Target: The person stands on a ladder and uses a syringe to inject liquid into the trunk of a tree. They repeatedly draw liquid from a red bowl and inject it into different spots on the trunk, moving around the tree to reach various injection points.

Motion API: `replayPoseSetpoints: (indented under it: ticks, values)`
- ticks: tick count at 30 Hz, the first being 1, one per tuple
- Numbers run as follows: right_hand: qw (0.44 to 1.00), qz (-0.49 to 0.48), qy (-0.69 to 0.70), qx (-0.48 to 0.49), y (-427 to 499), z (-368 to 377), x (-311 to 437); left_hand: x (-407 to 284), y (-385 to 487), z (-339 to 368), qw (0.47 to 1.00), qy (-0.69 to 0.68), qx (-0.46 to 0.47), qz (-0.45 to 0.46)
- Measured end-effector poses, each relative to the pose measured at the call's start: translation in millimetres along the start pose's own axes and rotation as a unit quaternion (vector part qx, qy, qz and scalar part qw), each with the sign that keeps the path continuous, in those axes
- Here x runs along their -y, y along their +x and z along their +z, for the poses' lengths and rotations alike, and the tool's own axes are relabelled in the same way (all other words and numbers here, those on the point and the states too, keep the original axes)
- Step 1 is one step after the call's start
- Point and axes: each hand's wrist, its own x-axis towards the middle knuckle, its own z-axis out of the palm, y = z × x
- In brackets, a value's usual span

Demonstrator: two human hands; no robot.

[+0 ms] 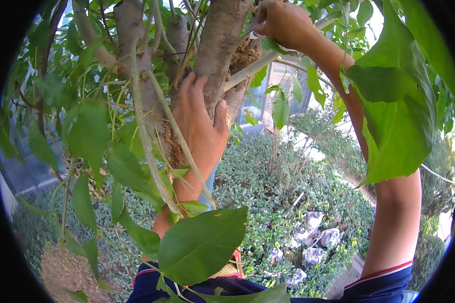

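My left hand (203,119) grips the tree trunk (218,49), fingers along its left side and thumb on its right. Higher up and to the right, my right hand (286,24) is closed on a small slender tool (254,35) with a white part. Its thin grey end points at the trunk; most of the tool is hidden in the fingers. Just below it, crumbly brown material (246,53) like sawdust or decayed wood clings to the bark. A second crumbly patch (172,144) lies left of my left wrist.
Thin branches (144,128) cross before my left forearm. Large leaves (398,98) overlap my right arm, and another leaf (204,246) hangs close to my body. A yellow ridged surface with red edges (229,269) shows below. Shrubs (250,170) hold several pale flower-like objects (314,255).
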Motion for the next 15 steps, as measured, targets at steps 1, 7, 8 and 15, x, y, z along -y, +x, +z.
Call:
replayPoseSetpoints:
  ticks: [1, 7, 8, 15]
  values:
    - [1.000, 0.003, -0.001, -0.002, -0.5, 1.6, 0.4, 1.6, -0.8, 1.0, 1.000, -0.003, 0.002, -0.001]
    - [1.000, 0.019, -0.008, -0.008, 1.5, 8.0, -2.9, 0.1, -0.2, 0.4, 1.000, -0.015, -0.003, 0.012]
    - [1.000, 0.022, -0.009, -0.010, 3.0, 9.5, -3.6, 1.2, -0.2, 0.7, 1.000, -0.014, -0.007, 0.017]
    - [0.997, -0.032, 0.015, -0.065, 13.7, 47.7, -18.7, 8.5, 0.2, 0.5, 1.000, 0.019, 0.010, -0.018]
